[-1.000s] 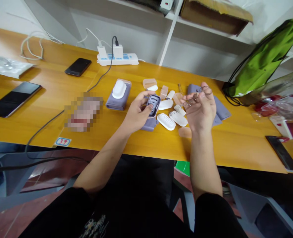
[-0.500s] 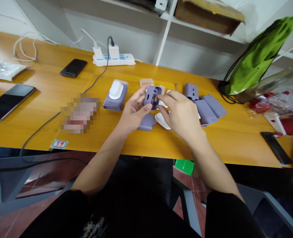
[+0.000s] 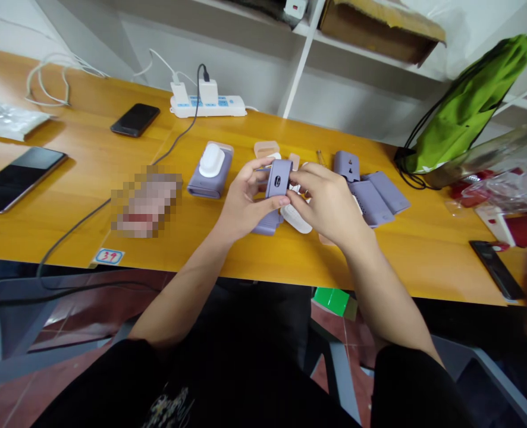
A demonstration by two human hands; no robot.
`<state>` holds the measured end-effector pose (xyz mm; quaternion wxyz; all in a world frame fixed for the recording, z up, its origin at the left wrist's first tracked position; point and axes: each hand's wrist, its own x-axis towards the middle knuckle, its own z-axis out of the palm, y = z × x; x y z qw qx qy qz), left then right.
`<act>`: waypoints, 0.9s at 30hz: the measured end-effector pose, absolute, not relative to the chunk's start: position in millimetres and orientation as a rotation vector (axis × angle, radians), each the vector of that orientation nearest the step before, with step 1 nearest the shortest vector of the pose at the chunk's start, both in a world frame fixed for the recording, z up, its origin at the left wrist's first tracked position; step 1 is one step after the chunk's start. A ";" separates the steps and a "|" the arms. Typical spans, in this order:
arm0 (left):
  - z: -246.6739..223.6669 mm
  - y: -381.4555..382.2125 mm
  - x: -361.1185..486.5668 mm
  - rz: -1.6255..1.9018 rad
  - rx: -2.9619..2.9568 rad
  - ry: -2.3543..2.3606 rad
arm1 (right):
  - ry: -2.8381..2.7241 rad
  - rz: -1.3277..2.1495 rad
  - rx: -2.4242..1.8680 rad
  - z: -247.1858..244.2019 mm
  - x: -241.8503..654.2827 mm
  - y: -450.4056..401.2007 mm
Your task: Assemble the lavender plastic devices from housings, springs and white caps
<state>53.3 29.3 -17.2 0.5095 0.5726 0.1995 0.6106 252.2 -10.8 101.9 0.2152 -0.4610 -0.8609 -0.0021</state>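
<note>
A purple plastic housing [image 3: 278, 178] with a dark oval port is held up over the table between both hands. My left hand [image 3: 243, 202] grips it from the left, thumb along its lower edge. My right hand [image 3: 330, 205] is at its right side, fingertips pinched against the edge; whether they hold a small part is hidden. Below lie a purple piece [image 3: 267, 224] and a white rounded piece [image 3: 297, 220]. Purple flat panels [image 3: 382, 193] and a purple case [image 3: 346, 164] rest to the right. On the left, a white oval part [image 3: 211, 160] sits on a purple block [image 3: 209, 184].
A white power strip [image 3: 207, 106] with chargers stands at the back, its dark cable [image 3: 174, 142] crossing the table. Phones [image 3: 135, 120] lie at left and another phone [image 3: 495, 268] at right. A green bag [image 3: 469, 107] and plastic packaging [image 3: 499, 190] are at the right.
The purple housing has turned in my left hand, so its port side now faces me and its open inside is hidden. My right fingers have shifted to its right edge.
</note>
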 end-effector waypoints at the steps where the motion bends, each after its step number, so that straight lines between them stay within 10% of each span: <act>1: -17.3 29.0 53.8 1.486 1.396 0.489 | -2.357 0.047 -1.238 99.1 255.0 -8.8; 27: 3.1 9.8 49.8 1.258 1.040 0.642 | -2.333 0.066 -1.281 111.7 251.7 -16.1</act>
